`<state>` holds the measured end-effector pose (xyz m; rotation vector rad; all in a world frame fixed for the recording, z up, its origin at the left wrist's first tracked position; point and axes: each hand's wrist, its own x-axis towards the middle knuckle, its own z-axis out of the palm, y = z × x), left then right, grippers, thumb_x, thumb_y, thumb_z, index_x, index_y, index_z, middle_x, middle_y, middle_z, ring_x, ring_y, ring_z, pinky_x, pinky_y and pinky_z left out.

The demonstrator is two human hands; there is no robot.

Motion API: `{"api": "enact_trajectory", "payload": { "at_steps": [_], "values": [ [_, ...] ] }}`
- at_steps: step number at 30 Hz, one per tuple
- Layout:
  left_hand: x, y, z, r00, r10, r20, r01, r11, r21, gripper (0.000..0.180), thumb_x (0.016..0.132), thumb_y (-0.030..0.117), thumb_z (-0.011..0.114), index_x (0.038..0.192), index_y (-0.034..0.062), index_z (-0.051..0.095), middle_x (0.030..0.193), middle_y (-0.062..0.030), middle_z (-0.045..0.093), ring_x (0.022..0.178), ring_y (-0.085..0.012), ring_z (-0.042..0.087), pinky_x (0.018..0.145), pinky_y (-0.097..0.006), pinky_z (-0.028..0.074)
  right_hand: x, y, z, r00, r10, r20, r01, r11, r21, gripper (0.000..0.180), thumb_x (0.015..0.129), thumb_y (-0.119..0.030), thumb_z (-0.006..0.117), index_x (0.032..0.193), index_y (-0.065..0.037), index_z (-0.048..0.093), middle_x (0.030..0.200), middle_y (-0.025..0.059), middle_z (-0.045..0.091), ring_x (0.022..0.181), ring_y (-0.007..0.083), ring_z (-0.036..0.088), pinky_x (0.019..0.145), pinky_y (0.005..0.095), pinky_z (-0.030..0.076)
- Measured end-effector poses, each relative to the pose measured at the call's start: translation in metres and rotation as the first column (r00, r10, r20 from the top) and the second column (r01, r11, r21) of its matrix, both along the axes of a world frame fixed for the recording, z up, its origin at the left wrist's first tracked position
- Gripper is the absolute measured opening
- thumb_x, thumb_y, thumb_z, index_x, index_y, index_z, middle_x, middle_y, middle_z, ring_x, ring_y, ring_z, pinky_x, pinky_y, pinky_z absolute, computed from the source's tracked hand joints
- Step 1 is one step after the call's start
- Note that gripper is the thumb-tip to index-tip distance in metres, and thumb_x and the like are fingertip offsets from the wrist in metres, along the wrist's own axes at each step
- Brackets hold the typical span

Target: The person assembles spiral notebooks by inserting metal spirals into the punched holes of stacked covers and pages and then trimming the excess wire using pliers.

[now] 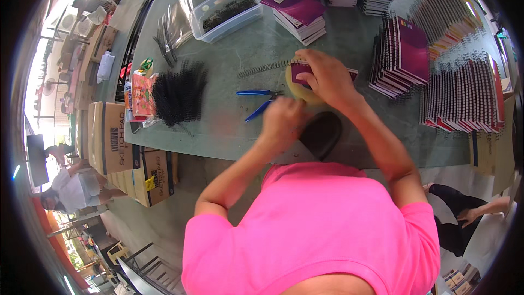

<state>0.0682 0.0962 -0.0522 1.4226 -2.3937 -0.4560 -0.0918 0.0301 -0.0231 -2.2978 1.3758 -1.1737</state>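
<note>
My right hand (pixel 330 79) grips a small purple-covered notebook (pixel 300 71) from above, its fingers over the far edge and its thumb on the cover. From the notebook's left end a black spiral wire coil (pixel 262 69) sticks out over the table. Underneath lies a round yellowish thing (pixel 297 90), partly covered by the hand and notebook. My left hand (pixel 284 117) is curled closed just nearer to me, slightly blurred; whatever it may hold is hidden. Blue-handled cutting pliers (pixel 261 98) lie beside it on the left, handles spread apart.
A bundle of black coils (pixel 179 94) lies left, beyond it a clear plastic bin (pixel 229 22) of coils. Notebook stacks stand ahead (pixel 297 19) and right (pixel 401 54), with bound rows (pixel 461 95) farther right. Cartons (pixel 114 136) stand off the table's left edge. Other people are at both sides.
</note>
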Motion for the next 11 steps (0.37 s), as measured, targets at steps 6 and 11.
{"api": "enact_trajectory", "payload": {
  "at_steps": [6,11],
  "values": [
    [-0.002,0.008,0.018,0.963,-0.137,-0.232,0.163,0.982,0.099,0.049,0.074,0.012,0.069,0.120,0.0098,0.053,0.111,-0.0160,0.056,0.094,-0.0320,0.054,0.077,-0.040,0.047,-0.047,0.005,0.019,0.998,0.058,-0.002,-0.053,0.924,0.379,0.021,0.074,-0.008,0.070,0.094,-0.002,0.066,0.091,0.0103,0.068,0.081,0.0252,0.065,0.071,0.0328,0.051],
    [0.029,-0.048,0.067,0.948,0.131,-0.290,-0.243,0.886,-0.395,0.039,0.078,0.012,0.069,0.113,0.0099,0.056,0.107,-0.0108,0.058,0.087,-0.0243,0.057,0.071,-0.031,0.047,-0.070,0.007,-0.030,0.742,-0.141,0.655,-0.418,0.667,0.617,0.033,0.078,-0.008,0.071,0.110,-0.004,0.065,0.099,0.0030,0.067,0.083,0.0094,0.062,0.073,0.0216,0.050]
  ]
}}
